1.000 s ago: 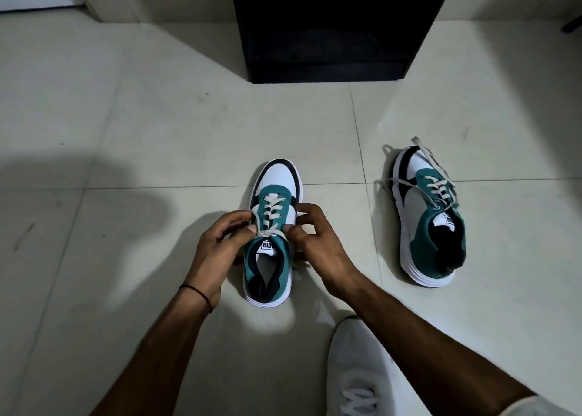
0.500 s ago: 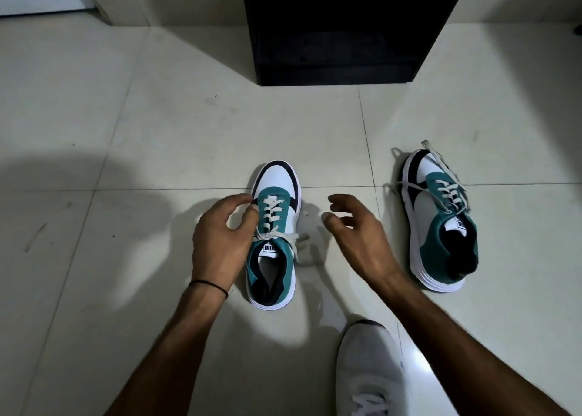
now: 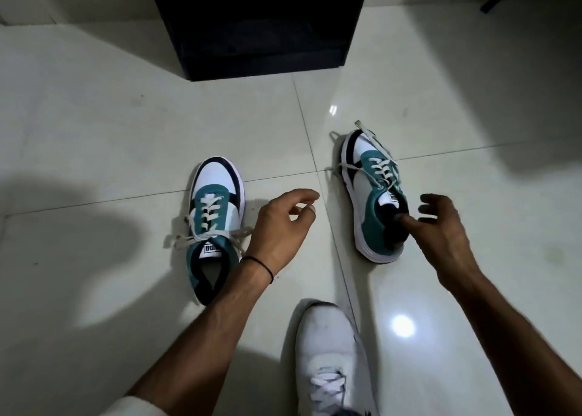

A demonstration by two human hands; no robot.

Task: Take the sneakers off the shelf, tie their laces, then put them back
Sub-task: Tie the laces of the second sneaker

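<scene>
Left hand point(image 3: 280, 226) and right hand point(image 3: 441, 229) empty, fingers loosely curled, poised to take up teal, white and black lace-up sneaker point(image 3: 374, 201), laces loose, mid-floor on pale glossy floor tiles point(image 3: 126, 132); matching sneaker point(image 3: 215, 223) alongside, bow tied.

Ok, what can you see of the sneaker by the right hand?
The sneaker is teal, white and black, leather-like, with a thick white sole. It lies tilted onto its side on the floor, toe pointing away. Its pale laces are untied, ends trailing past the toe and sideways. The right hand hovers open at its collar, thumb over the opening; contact unclear.
</scene>
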